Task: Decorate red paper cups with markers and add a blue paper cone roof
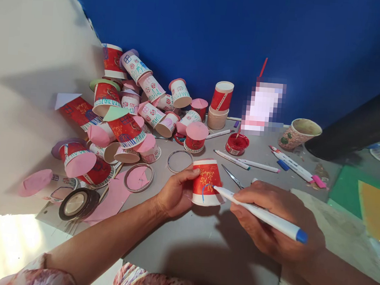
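Note:
My left hand (177, 192) is closed around the left side of a red paper cup (206, 176), which is turned upside down and slightly tilted. Gold characters and a curved blue line show on the cup's red side. In my right hand (279, 220) is a white marker (263, 213) with a blue end, its tip at the cup's surface beside the blue line. Scissors (232, 176) lie just behind the cup, partly hidden by my right hand.
Many decorated paper cups (151, 86) with pink tops are heaped at left. Behind stand stacked cups (222, 99), a red paint jar (237, 144) and a patterned cup (299, 134). Markers (231, 159), a tape roll (79, 204) and a pale cloth (332, 259) lie around.

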`<move>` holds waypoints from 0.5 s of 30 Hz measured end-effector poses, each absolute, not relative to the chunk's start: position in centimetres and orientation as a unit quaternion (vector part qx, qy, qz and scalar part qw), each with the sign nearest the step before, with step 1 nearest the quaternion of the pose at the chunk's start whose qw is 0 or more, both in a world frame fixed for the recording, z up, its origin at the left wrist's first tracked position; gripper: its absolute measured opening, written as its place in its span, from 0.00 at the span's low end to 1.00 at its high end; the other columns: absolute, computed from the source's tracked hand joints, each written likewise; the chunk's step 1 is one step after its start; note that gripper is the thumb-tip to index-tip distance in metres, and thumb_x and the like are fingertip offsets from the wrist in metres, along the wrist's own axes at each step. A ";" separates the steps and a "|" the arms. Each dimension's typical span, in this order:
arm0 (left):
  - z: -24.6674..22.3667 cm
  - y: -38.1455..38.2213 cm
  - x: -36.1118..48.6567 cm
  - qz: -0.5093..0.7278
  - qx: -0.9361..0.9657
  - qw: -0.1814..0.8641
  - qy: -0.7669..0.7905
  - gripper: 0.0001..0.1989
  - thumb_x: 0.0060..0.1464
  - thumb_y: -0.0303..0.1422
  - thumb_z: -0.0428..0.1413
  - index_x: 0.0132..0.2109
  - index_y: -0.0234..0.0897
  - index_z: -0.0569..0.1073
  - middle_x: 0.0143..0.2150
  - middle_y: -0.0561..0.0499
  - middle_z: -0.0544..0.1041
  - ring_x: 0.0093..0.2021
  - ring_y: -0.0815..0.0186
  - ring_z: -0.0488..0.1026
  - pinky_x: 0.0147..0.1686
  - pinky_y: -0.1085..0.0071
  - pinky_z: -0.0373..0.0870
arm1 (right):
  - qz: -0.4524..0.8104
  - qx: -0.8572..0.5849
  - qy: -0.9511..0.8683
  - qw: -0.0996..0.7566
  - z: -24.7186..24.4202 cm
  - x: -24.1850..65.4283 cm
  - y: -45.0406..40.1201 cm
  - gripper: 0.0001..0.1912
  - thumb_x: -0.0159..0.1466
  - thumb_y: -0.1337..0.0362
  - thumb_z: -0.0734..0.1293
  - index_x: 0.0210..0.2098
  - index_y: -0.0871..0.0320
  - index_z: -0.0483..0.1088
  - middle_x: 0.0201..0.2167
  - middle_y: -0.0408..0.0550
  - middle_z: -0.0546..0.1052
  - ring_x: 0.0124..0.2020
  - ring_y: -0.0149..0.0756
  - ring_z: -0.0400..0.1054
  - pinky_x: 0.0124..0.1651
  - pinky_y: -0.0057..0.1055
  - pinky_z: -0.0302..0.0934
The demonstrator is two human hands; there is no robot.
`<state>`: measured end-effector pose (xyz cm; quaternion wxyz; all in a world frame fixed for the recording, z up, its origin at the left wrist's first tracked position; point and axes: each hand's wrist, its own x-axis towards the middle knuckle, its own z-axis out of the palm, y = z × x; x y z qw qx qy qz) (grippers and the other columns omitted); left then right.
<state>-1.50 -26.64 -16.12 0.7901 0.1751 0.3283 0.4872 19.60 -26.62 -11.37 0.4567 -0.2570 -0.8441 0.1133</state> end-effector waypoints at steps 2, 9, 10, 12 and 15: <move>-16.2 -26.7 -1.4 0.487 0.178 0.787 0.334 0.18 0.51 0.35 0.65 0.47 0.29 0.79 0.44 0.39 0.85 0.44 0.52 0.83 0.53 0.56 0.76 | 0.115 -0.266 -0.847 0.446 -11.9 19.5 -26.9 0.04 0.69 0.66 0.68 0.36 0.54 0.75 0.23 0.44 0.78 0.22 0.35 0.73 0.26 0.32 0.65; -16.1 -26.8 -1.3 0.498 0.186 0.783 0.323 0.22 0.49 0.34 0.67 0.51 0.32 0.78 0.45 0.42 0.84 0.46 0.51 0.82 0.55 0.55 0.75 | 0.115 -0.263 -0.862 0.417 -12.6 19.6 -27.2 0.05 0.70 0.63 0.69 0.36 0.54 0.76 0.24 0.45 0.79 0.23 0.38 0.75 0.30 0.36 0.66; -16.1 -26.8 -1.3 0.500 0.185 0.782 0.321 0.22 0.49 0.33 0.67 0.51 0.32 0.78 0.45 0.42 0.85 0.46 0.51 0.82 0.55 0.55 0.75 | 0.111 -0.263 -0.861 0.420 -12.4 19.6 -27.0 0.05 0.69 0.64 0.69 0.36 0.54 0.76 0.24 0.45 0.79 0.23 0.38 0.75 0.29 0.36 0.66; -16.0 -26.7 -1.3 0.500 0.182 0.782 0.324 0.21 0.49 0.34 0.67 0.51 0.31 0.78 0.44 0.42 0.85 0.45 0.52 0.83 0.55 0.55 0.75 | 0.101 -0.267 -0.859 0.425 -11.9 19.7 -26.8 0.05 0.69 0.65 0.69 0.36 0.54 0.75 0.23 0.45 0.79 0.22 0.37 0.74 0.28 0.34 0.66; -16.0 -26.7 -1.4 0.493 0.179 0.785 0.329 0.19 0.50 0.35 0.66 0.47 0.29 0.79 0.44 0.41 0.85 0.44 0.53 0.82 0.54 0.56 0.75 | 0.076 -0.278 -0.855 0.431 -11.4 19.7 -26.7 0.07 0.71 0.64 0.67 0.36 0.55 0.75 0.22 0.44 0.78 0.20 0.34 0.72 0.27 0.31 0.65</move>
